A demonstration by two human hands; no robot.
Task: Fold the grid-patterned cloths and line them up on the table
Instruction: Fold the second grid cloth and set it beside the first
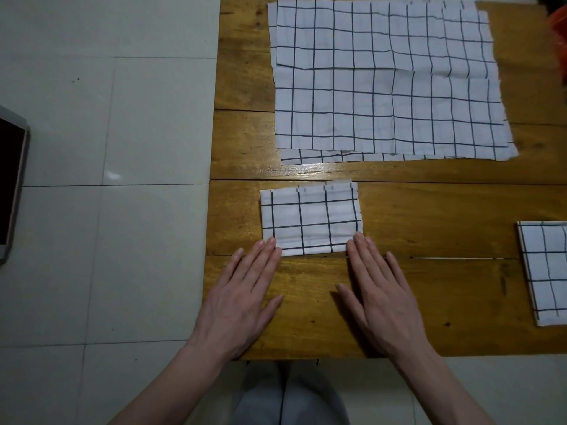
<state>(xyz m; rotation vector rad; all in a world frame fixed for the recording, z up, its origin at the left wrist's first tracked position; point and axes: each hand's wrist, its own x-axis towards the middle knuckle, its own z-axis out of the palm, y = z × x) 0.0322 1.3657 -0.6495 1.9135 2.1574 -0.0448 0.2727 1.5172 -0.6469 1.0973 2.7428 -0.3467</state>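
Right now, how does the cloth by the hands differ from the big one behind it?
The small cloth is folded into a compact rectangle; the big cloth lies spread flat. Both hands' fingertips touch the small cloth's near corners; nothing touches the big cloth. Both are white with dark grid lines, on the wooden table.

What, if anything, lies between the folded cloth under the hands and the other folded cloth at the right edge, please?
Nothing visible: only bare table lies between the folded cloth and the other folded cloth.

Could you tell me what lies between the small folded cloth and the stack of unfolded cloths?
Only bare wooden table, in the head view, separates the folded cloth from the unfolded stack.
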